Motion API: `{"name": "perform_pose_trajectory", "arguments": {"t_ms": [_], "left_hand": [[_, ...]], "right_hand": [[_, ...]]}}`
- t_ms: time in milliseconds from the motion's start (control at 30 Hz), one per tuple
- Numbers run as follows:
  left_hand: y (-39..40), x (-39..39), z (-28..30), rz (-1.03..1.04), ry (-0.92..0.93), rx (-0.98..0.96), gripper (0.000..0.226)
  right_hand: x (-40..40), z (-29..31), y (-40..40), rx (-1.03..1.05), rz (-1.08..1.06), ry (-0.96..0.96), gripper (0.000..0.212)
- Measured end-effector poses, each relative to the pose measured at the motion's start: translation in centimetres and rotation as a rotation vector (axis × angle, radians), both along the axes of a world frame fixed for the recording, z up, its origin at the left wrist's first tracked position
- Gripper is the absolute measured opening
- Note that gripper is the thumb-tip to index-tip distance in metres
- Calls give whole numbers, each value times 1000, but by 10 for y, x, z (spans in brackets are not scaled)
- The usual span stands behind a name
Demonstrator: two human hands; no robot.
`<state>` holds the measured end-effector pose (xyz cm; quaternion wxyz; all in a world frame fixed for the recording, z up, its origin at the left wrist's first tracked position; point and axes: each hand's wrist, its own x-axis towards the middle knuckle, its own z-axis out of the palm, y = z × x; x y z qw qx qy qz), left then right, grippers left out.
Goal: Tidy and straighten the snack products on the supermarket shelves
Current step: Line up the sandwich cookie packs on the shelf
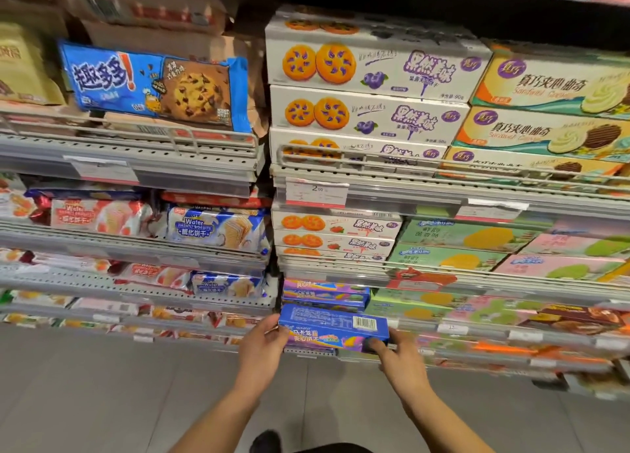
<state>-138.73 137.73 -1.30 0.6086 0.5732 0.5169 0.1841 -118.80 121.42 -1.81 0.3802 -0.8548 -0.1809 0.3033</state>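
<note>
Blue biscuit box gripped at both ends by hands, left and right

A blue and purple biscuit box is lying flat and lengthwise between the left hand and the right hand, each gripping one short end. Its barcode side is facing up, near the right hand. Just beyond the hands, matching purple boxes are sitting stacked on the lower shelf, directly behind the held one.

Head view, downward, near shelves
</note>
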Motion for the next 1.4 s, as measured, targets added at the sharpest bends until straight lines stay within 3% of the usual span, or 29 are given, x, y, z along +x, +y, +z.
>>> {"name": "perform_pose_trajectory", "arguments": {"t_ms": [133,333,500,667,867,1400], "left_hand": [[10,1,2,-41,4,13,28],[27,7,-9,-99,5,-6,31],[50,12,-7,-147,-90,-41,36],[83,16,-17,-230,-109,-44,57],[101,28,-39,-347,-85,-157,79],[103,40,-46,-337,-69,-110,75]], "right_hand": [[6,-24,9,3,-37,98,19],[14,-25,28,107,-319,221,11],[20,-17,50,214,-275,249,22],[20,-13,72,314,-232,311,36],[29,-17,87,322,-245,331,25],[34,-17,86,298,-238,298,20]]}}
